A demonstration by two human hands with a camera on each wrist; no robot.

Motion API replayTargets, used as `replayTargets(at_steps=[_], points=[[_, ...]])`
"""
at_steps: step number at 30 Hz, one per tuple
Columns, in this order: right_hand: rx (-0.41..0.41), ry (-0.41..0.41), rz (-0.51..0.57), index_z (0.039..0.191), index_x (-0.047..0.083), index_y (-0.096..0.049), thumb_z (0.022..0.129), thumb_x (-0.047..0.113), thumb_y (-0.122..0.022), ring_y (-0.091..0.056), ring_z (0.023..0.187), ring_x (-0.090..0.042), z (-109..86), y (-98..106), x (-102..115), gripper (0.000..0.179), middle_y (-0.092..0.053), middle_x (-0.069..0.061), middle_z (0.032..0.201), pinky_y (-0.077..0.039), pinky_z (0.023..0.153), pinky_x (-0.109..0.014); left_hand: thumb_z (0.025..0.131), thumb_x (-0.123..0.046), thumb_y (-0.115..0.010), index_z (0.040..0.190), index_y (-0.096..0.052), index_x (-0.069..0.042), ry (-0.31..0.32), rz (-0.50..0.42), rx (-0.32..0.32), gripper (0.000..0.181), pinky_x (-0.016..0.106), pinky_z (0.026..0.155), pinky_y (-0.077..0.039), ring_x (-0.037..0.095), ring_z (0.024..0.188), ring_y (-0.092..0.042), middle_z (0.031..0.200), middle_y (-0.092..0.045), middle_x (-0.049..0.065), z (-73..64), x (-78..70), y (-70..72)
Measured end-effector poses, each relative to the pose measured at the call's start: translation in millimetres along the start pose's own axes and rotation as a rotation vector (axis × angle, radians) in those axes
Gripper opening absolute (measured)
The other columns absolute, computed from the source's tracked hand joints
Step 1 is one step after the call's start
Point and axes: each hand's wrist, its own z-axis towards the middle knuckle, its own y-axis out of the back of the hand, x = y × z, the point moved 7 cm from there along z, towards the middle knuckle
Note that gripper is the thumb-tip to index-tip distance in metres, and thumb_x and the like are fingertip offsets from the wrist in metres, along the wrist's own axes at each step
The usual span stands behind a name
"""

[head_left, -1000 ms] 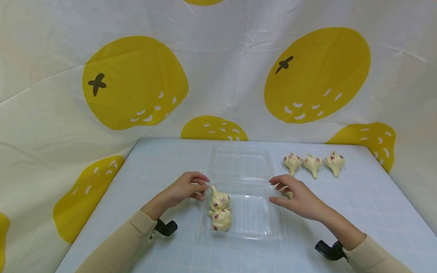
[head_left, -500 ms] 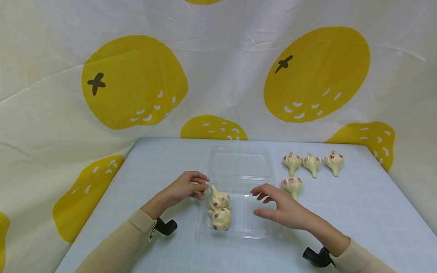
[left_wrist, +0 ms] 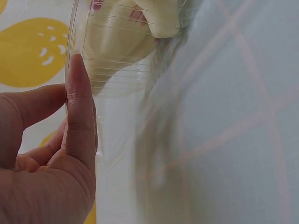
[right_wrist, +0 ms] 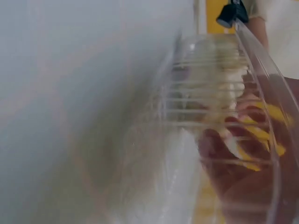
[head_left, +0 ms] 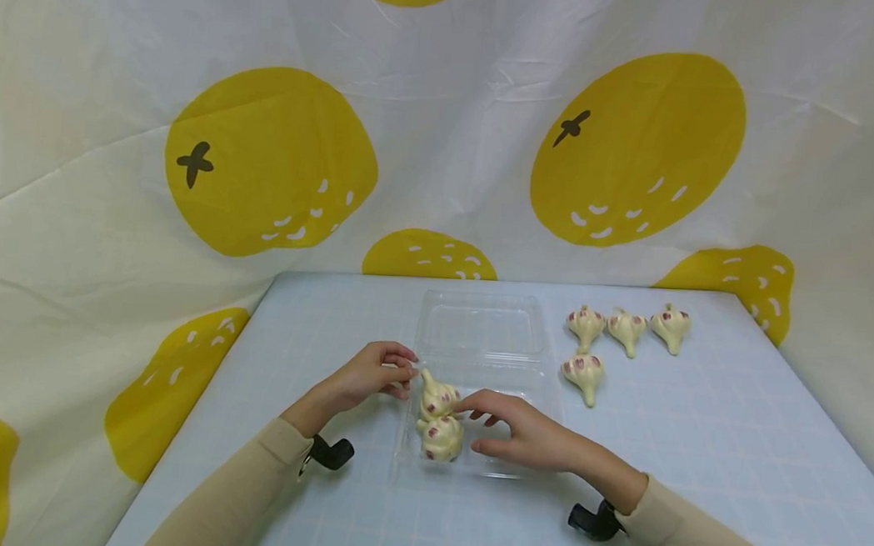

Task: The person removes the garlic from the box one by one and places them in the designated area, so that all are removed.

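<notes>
A clear plastic clamshell container (head_left: 500, 476) lies on the table with its lid folded back. Two garlic bulbs, an upper bulb (head_left: 440, 398) and a lower bulb (head_left: 442, 439), sit along its left side. My left hand (head_left: 370, 377) pinches the left rim between thumb and fingers; the left wrist view shows the fingers (left_wrist: 79, 107) against the rim. Over the container's base hovers my right hand (head_left: 521, 433), fingers spread and loosely bent, holding nothing. Its index fingertip is near the upper bulb; whether they touch I cannot tell. In the right wrist view the container wall covers that hand.
Right of the container lies a garlic bulb (head_left: 583, 376). Behind it three more bulbs form a row, with one bulb (head_left: 670, 327) farthest right. The open lid (head_left: 482, 326) lies toward the back. A lemon-print curtain (head_left: 445, 140) hangs behind the table.
My right hand has moved left and toward me, from the container's right rim to over its base near the two bulbs. It has uncovered the bulb on the right. My left hand stays put.
</notes>
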Motion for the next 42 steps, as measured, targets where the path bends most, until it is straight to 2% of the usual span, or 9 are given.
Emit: replayTargets(at_steps=[5,10,16,20,24,29,32,36,42], points=[[0.060,0.055,0.026,0.143,0.009,-0.054,0.096,0.003,-0.068,-0.057,0.127,-0.024,7.1,-10.7,4.0,0.049,-0.057,-0.006,0.144,-0.054,0.101,-0.045,0.099,-0.005,-0.067,0.129,-0.057,0.008,0.009,0.003,-0.003,0.034,0.032,0.072,-0.063,0.019,0.077,-0.066,0.099,-0.066,0.015,0.5,-0.5,-0.4],[0.110,0.050,-0.004,0.144,0.012,-0.055,0.097,0.003,-0.066,-0.050,0.135,-0.019,11.4,-16.4,5.1,0.050,-0.054,-0.004,0.146,-0.048,0.108,-0.042,0.099,-0.005,-0.067,0.128,-0.058,0.008,0.001,0.002,-0.003,0.033,0.032,0.071,-0.063,0.019,0.077,-0.066,0.099,-0.066,0.015,0.2,-2.3,-1.2],[0.131,-0.006,-0.072,0.146,0.014,-0.055,0.098,0.010,-0.066,-0.054,0.119,-0.012,8.7,-14.5,0.6,0.049,-0.056,0.001,0.136,-0.054,0.097,-0.038,0.099,-0.004,-0.067,0.127,-0.058,0.009,-0.006,-0.001,-0.004,0.033,0.032,0.071,-0.064,0.018,0.076,-0.066,0.102,-0.065,0.020,-0.3,-2.9,-1.6],[0.168,-0.075,-0.089,0.148,0.018,-0.054,0.099,0.014,-0.066,-0.056,0.113,-0.009,4.0,-9.4,-3.1,0.051,-0.058,0.007,0.127,-0.054,0.097,-0.039,0.098,-0.004,-0.067,0.127,-0.058,0.008,-0.007,0.001,-0.008,0.033,0.032,0.070,-0.064,0.019,0.075,-0.066,0.103,-0.065,0.022,-0.3,-3.9,-1.7],[0.205,-0.098,-0.089,0.148,0.014,-0.053,0.099,0.012,-0.065,-0.059,0.113,-0.012,-0.1,-4.3,-4.3,0.051,-0.061,0.008,0.124,-0.055,0.097,-0.039,0.098,-0.003,-0.067,0.127,-0.058,0.009,-0.007,-0.004,-0.010,0.032,0.032,0.070,-0.064,0.019,0.076,-0.066,0.102,-0.065,0.021,-0.3,-5.6,-1.6],[0.209,-0.110,-0.132,0.140,0.009,-0.058,0.095,0.007,-0.069,-0.063,0.105,-0.012,-4.0,1.3,-4.6,0.046,-0.065,0.006,0.114,-0.056,0.094,-0.037,0.099,-0.003,-0.066,0.127,-0.058,0.009,0.003,-0.009,-0.016,0.032,0.032,0.070,-0.063,0.018,0.076,-0.066,0.102,-0.065,0.021,-0.7,-4.1,-1.2],[0.182,-0.125,-0.167,0.134,0.011,-0.061,0.092,0.008,-0.073,-0.062,0.101,-0.014,-4.2,4.3,-6.0,0.044,-0.063,0.004,0.108,-0.056,0.092,-0.035,0.098,-0.003,-0.066,0.127,-0.057,0.009,0.007,-0.008,-0.018,0.032,0.032,0.070,-0.063,0.018,0.076,-0.065,0.102,-0.065,0.022,-0.5,-3.4,-0.8],[0.136,-0.110,-0.171,0.132,0.013,-0.062,0.088,0.006,-0.077,-0.060,0.110,-0.021,-2.1,4.3,-7.2,0.046,-0.060,-0.001,0.119,-0.056,0.091,-0.035,0.098,-0.003,-0.067,0.128,-0.057,0.009,0.010,-0.010,-0.016,0.033,0.032,0.070,-0.063,0.018,0.076,-0.065,0.103,-0.065,0.022,-0.6,-3.7,-0.9],[0.161,0.009,-0.183,0.144,0.014,-0.056,0.086,-0.002,-0.071,-0.048,0.136,-0.019,2.4,-2.1,-2.6,0.062,-0.054,0.003,0.146,-0.045,0.111,-0.043,0.098,-0.002,-0.066,0.129,-0.056,0.011,-0.007,-0.019,-0.003,0.035,0.032,0.070,-0.063,0.018,0.076,-0.065,0.101,-0.064,0.021,-0.8,-4.4,-1.3]])
